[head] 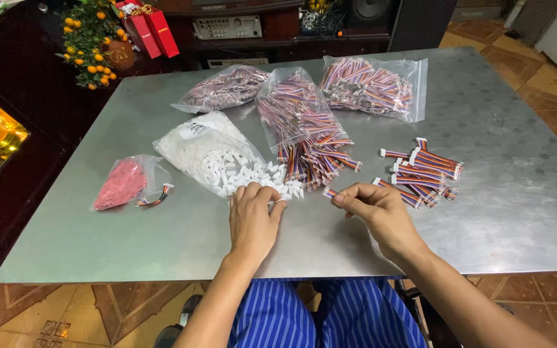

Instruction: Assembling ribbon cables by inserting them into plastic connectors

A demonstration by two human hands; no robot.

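My left hand (253,219) rests palm down on the metal table (162,238), its fingertips in a spill of small white plastic connectors (243,173) from an open clear bag (195,145). My right hand (375,209) pinches the end of a short striped ribbon cable (330,192) between thumb and fingers. Just beyond it a pile of loose striped cables (320,164) pours out of a clear bag (294,113). A stack of finished-looking cables with white ends (423,169) lies to the right.
Two more clear bags of cables (372,85) (227,87) lie at the back. A small bag of red pieces (122,183) sits left with one cable (157,197) beside it. A potted orange tree (95,42) and shelves stand behind the table.
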